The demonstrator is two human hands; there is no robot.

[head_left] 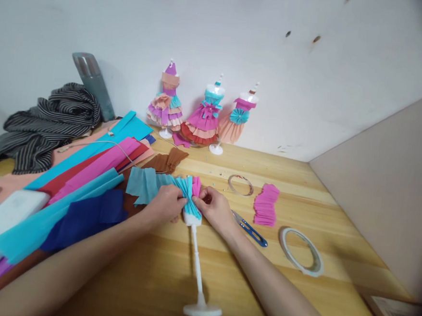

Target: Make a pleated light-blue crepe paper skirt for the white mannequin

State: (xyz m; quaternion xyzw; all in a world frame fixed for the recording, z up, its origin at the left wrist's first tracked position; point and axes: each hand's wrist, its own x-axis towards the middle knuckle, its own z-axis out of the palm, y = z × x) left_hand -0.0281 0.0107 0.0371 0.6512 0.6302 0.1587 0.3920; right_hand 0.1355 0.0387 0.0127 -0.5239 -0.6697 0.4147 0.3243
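Currently, in the head view, the left hand [167,200] pinches a turquoise crepe-paper strip [144,184] at the left edge of a miniature mannequin [192,220]. Its thumb and forefinger are closed on the paper with no visible gap. The right hand [214,205] presses its thumb onto the strip at the opposite edge; the other fingers are curled and partly hidden, so their exact contact cannot be determined. The strip crosses the torso in gathered folds, beside a magenta crepe-paper piece [196,185]; its loose end spreads out to the left.

The mannequin is between the hands, above the near part of the wooden table [144,283]. Whether its round base [202,312] rests flat cannot be confirmed.

Risks, as judged:
- Slack: if either thumb lifts, the folds may spring loose, as no fastening is visible.
- Tearing: excess tension may split the thin crepe, or stretch its gathers flat.
- Tipping: an uneven sideways pull may topple the mannequin on its slender pole [196,268].
- Snagging: the blue-handled thread snips [251,230], lying just beside the right forearm, may catch the skin if that arm sweeps outward.
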